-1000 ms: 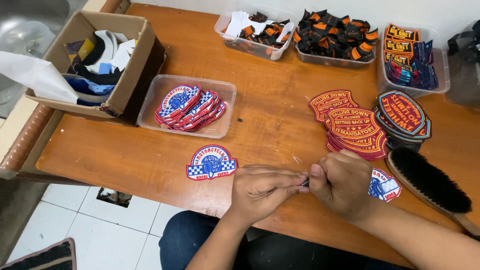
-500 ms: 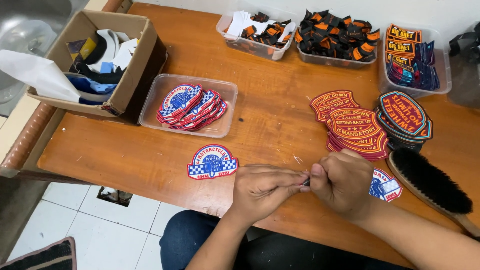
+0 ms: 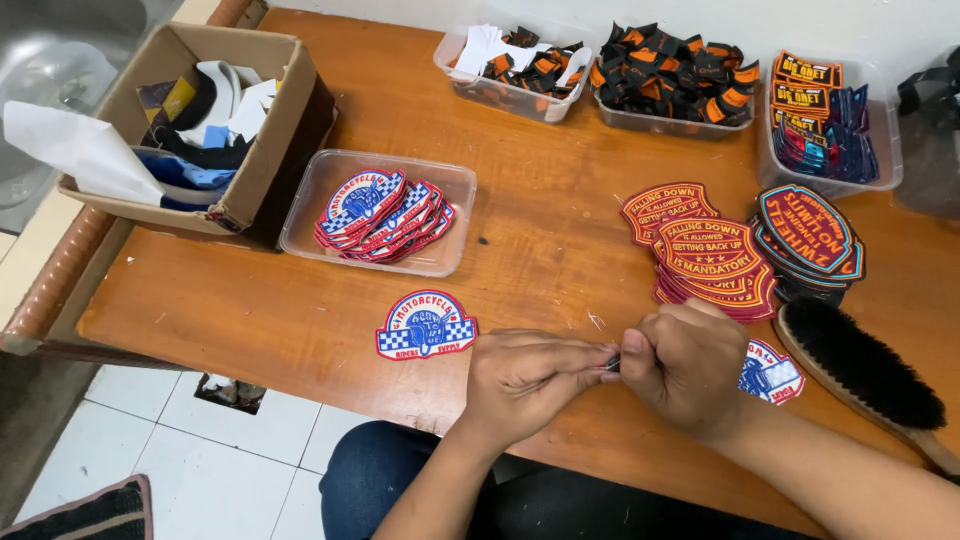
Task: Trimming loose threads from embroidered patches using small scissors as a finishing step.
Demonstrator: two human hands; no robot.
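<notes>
Head view, lower centre: left hand point(image 3: 525, 378) and right hand point(image 3: 685, 365), both closed, pinch a small dark item point(image 3: 611, 363); trimming seemingly underway, demanding steady fingers.

Bare hands point(image 3: 610, 375), forearms uncovered, no sleeves showing; dark blue denim trousers point(image 3: 400, 480) on lap.

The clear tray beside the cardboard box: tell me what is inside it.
The clear tray holds a fanned stack of red, white and blue embroidered patches. Only the top patch shows fully; the others are mostly covered, so their count cannot be told.
</notes>
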